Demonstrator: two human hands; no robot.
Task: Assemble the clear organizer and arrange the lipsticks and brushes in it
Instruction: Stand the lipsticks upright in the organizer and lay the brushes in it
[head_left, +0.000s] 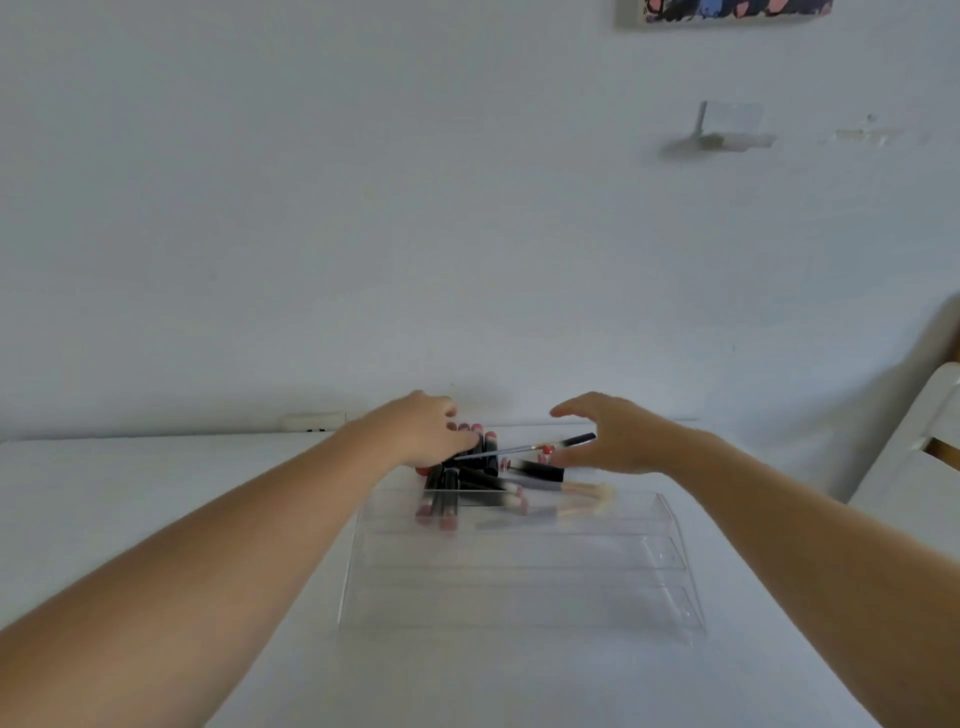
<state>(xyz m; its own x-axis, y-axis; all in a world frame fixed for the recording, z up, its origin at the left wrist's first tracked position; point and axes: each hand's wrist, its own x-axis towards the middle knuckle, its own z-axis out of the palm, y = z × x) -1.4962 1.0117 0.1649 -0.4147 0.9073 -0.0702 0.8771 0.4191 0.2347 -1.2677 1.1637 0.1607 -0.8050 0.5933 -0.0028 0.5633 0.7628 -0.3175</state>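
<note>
A clear stepped organizer (519, 577) lies on the white table (156, 493) in front of me. Behind its far edge is a pile of black lipsticks (447, 488) with red ends and brushes (566, 491) with pale tips. A thin brush (524, 448) slants across the top of the pile. My left hand (415, 431) curls its fingers down over the pile's left end; whether it grips anything is hidden. My right hand (613, 441) hovers at the pile's right end with fingers and thumb spread, holding nothing.
The table meets a white wall just behind the pile, and a power strip (314, 422) lies along that edge. A white chair (914, 457) stands at the right. A small bracket (727, 127) hangs on the wall.
</note>
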